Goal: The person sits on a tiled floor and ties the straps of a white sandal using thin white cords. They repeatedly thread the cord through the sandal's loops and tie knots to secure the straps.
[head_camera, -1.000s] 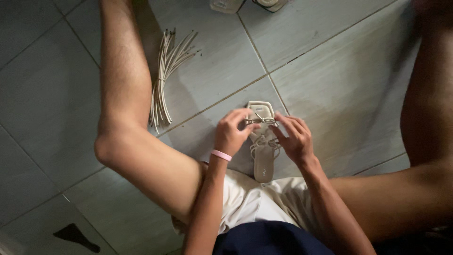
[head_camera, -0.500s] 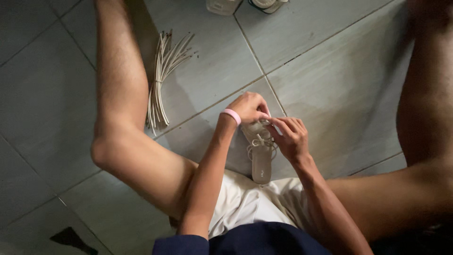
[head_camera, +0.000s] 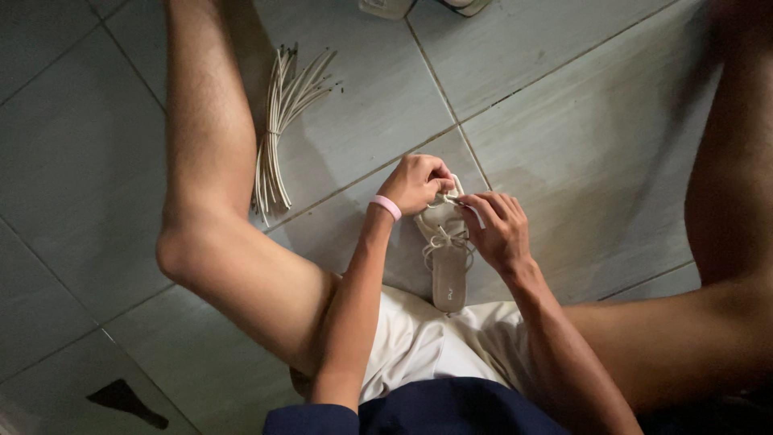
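A pale beige strappy sandal (head_camera: 448,270) lies on the grey tiled floor (head_camera: 564,105) between my bent legs, toe end pointing away from me. My left hand (head_camera: 417,182), a pink band on its wrist, is closed over the sandal's far end, gripping its thin straps. My right hand (head_camera: 498,228) rests against the sandal's right side and pinches a thin strap near the toe. A knotted strap crosses the middle of the sole. The toe end is hidden under my fingers.
A bundle of thin pale cords (head_camera: 282,121), tied in the middle, lies on the floor beyond my left knee (head_camera: 189,250). My right leg (head_camera: 725,242) fills the right edge. Parts of other footwear (head_camera: 386,6) show at the top edge.
My left hand has moved from the sandal's left side up and over its far end. My right hand has stayed on the right side of the sandal.
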